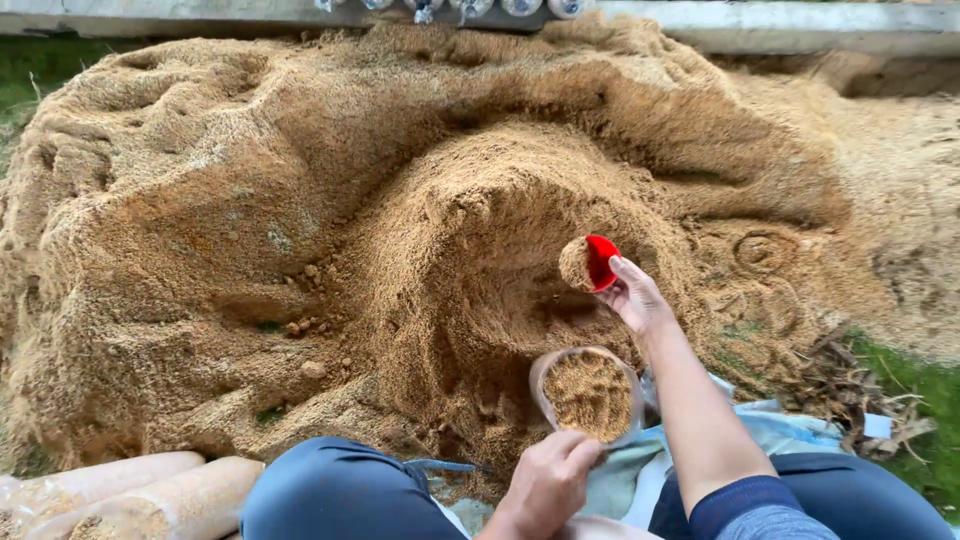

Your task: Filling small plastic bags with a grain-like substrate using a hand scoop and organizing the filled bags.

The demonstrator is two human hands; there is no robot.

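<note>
My right hand (pixel 636 297) holds a small red scoop (pixel 600 261) heaped with brown sawdust, raised just above the hollow dug into a big sawdust pile (pixel 300 220). Below it, my left hand (pixel 547 480) grips the rim of a clear plastic bag (pixel 590 392) held open and filled nearly to the top with the same sawdust. The scoop sits a short way above and slightly right of the bag's mouth. My knees in blue trousers frame the bag at the bottom of the view.
Two filled, sausage-shaped clear bags (pixel 130 495) lie at the bottom left. Light blue plastic sheeting (pixel 770 425) lies under my right arm. Dry twigs and grass (pixel 880 400) border the pile on the right. A concrete edge with bottles (pixel 470 8) runs along the top.
</note>
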